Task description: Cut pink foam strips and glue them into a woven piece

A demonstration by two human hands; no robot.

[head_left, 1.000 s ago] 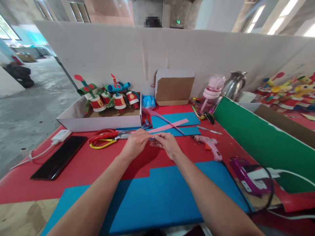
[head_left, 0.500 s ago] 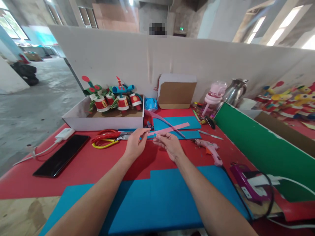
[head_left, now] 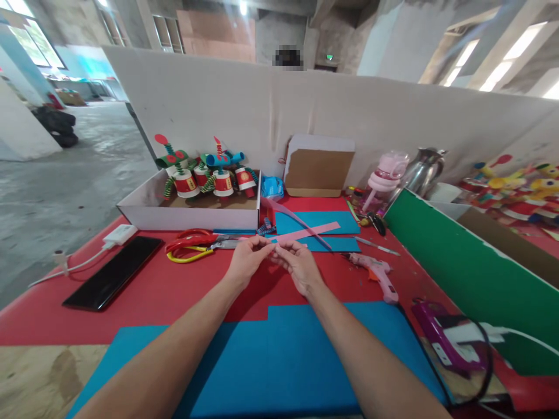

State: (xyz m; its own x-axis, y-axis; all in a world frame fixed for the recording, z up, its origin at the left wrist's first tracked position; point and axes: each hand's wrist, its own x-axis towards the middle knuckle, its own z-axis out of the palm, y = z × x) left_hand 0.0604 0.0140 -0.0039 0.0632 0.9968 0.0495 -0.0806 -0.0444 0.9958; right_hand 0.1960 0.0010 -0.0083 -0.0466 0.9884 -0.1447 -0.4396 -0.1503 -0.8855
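My left hand (head_left: 248,261) and my right hand (head_left: 297,263) meet above the red tabletop, thumbs and fingertips pinched together. Whatever small thing they pinch is hidden by the fingers. Just behind the fingertips, a pink paper strip (head_left: 325,228) slants away to the right over two blue paper sheets (head_left: 343,220). A mauve strip (head_left: 290,215) curves across it. Left of my left hand lie scissors (head_left: 192,245) with red and yellow handles. A pink glue gun (head_left: 378,272) rests right of my right hand.
A white box (head_left: 187,218) at back left holds several paper-cup figures (head_left: 222,181). A green-sided box (head_left: 463,273) borders the right, near a purple power strip (head_left: 449,343). A phone (head_left: 113,273) lies left. Blue sheeting (head_left: 279,361) covers the front edge. A pink bottle (head_left: 384,180) stands behind.
My hands have come together, the left moving right and slightly nearer me until the fingertips meet. The view has shifted slightly; the strips and tools stay in place.
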